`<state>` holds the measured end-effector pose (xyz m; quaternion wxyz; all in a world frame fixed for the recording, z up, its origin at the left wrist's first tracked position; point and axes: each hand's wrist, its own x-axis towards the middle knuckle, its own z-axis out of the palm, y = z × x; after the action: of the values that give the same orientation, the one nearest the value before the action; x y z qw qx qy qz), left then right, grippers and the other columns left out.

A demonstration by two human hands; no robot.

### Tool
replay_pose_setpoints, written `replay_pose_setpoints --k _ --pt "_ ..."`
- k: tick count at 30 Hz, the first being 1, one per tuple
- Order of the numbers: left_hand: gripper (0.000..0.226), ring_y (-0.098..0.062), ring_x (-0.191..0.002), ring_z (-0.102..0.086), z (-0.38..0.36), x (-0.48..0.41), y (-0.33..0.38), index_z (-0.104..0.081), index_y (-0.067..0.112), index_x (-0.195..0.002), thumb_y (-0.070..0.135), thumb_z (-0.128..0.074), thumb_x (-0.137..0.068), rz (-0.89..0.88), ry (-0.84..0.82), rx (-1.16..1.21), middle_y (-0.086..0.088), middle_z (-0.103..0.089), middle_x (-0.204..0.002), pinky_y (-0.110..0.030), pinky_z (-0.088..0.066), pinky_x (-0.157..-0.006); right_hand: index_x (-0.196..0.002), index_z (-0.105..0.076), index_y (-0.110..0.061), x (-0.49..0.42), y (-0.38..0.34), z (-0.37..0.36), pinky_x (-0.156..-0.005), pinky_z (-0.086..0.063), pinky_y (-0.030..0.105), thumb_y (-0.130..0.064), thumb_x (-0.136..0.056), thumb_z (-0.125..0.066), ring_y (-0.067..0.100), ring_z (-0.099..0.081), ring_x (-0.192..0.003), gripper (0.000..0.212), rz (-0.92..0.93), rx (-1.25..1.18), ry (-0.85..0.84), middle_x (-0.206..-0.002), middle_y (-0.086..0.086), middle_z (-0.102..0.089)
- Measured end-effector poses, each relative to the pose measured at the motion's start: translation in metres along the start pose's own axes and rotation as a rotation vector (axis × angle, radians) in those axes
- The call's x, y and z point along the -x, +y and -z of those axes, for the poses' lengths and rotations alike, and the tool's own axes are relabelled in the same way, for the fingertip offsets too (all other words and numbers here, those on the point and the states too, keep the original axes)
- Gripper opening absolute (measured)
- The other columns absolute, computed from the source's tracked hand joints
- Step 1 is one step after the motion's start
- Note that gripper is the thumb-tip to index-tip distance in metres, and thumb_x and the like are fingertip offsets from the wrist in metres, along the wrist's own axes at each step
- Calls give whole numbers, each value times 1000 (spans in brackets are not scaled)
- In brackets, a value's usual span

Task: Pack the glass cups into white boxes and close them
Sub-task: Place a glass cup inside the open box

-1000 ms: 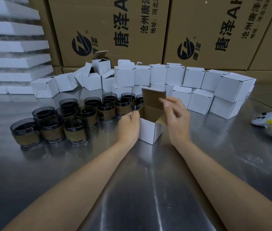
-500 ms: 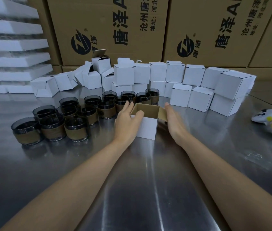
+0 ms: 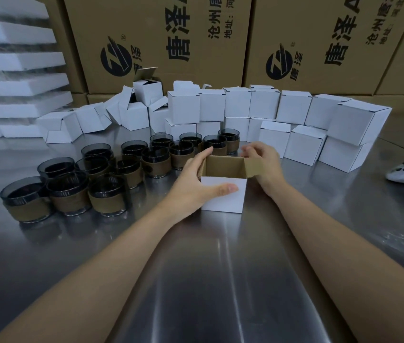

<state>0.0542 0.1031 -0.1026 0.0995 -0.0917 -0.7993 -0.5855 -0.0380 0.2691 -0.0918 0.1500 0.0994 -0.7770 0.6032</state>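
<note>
— Where's the box for the next cup?
— The open white box [image 3: 223, 194] stands upright on the steel table [image 3: 220, 280]. It is just right of the glass cups [image 3: 107, 196] and in front of the closed boxes [image 3: 295, 110], with its brown mouth facing up.
— And the hands?
— The left hand [image 3: 196, 186] grips the left wall, thumb flat across the white front. The right hand [image 3: 263, 162] has curled fingers pinching the right flap [image 3: 254, 167] outward.
— The lid flap at the back?
— It's hidden behind the opening, so I can't tell how it lies.
— So how do you do this step well?
— I'd spread every flap clear of the mouth and steady the box with one hand. Then lower the nearest cup straight down, base first, so its rim doesn't catch the cardboard
</note>
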Motion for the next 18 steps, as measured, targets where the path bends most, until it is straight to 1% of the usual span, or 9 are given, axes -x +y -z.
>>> replay_pose_setpoints --k 2,4,7,10,12,14,15,16,18 --pt "109 21 -113 -44 -2 -1 -1 -35 33 -147 51 -83 -51 -18 27 -13 16 -42 -136 -4 -37 -92 -100 -65 7 -13 7 -6 -58 -38 4 8 -89 -48 -7 -50 -59 20 55 41 90 -81 12 -58" --pt "112 29 -106 -40 -4 -4 -2 -32 35 -148 56 -81 -49 -22 47 -37 25 -39 -128 2 -35 -85 -117 -60 6 -31 13 -15 -68 -40 5 12 -87 -44 -10 -52 -74 34 72 103 67 -100 14 -56" --pt "121 12 -121 -41 -8 -9 -4 -23 36 -151 61 -85 -50 -1 67 -59 20 -36 -135 -8 -32 -95 -139 -46 -8 -58 15 -29 -97 -37 26 3 -92 -45 20 -46 -122 49 140 317 -33 -139 15 -43" --pt "130 1 -134 -32 -8 -13 -7 -12 35 -154 62 -83 -49 18 105 -83 17 -30 -149 -19 -27 -103 -138 -47 -11 -75 24 -37 -102 -32 29 -9 -96 -43 25 -35 -135 42 146 492 -89 -151 7 -33" --pt "135 2 -134 -30 -8 -15 -8 -9 32 -155 65 -84 -47 24 145 -106 15 -27 -153 -18 -25 -101 -137 -48 -4 -77 32 -36 -103 -38 27 -1 -94 -43 15 -39 -133 44 171 547 -90 -154 12 -29" --pt "129 3 -131 -30 -8 -17 -9 -11 29 -155 61 -83 -53 28 183 -130 14 -26 -153 -18 -25 -100 -135 -48 -2 -72 34 -31 -82 -42 8 -5 -96 -44 -11 -51 -102 40 196 499 -37 -147 14 -39" --pt "125 1 -131 -30 -8 -18 -9 -13 27 -155 58 -84 -57 28 201 -139 13 -26 -153 -19 -26 -100 -134 -50 -6 -67 33 -28 -74 -41 8 -12 -96 -45 -14 -53 -89 38 230 560 14 -144 9 -43" --pt "123 0 -132 -31 -8 -19 -9 -14 26 -155 56 -84 -59 29 219 -147 12 -27 -152 -19 -27 -100 -130 -52 -13 -61 31 -25 -75 -40 15 -18 -95 -45 -9 -54 -88 36 252 616 38 -143 2 -44" --pt "119 -3 -132 -34 -7 -19 -8 -17 23 -154 53 -85 -62 34 258 -157 10 -30 -150 -20 -30 -102 -119 -56 -17 -44 24 -20 -87 -38 27 -20 -92 -49 7 -50 -112 28 215 578 55 -148 -2 -38"
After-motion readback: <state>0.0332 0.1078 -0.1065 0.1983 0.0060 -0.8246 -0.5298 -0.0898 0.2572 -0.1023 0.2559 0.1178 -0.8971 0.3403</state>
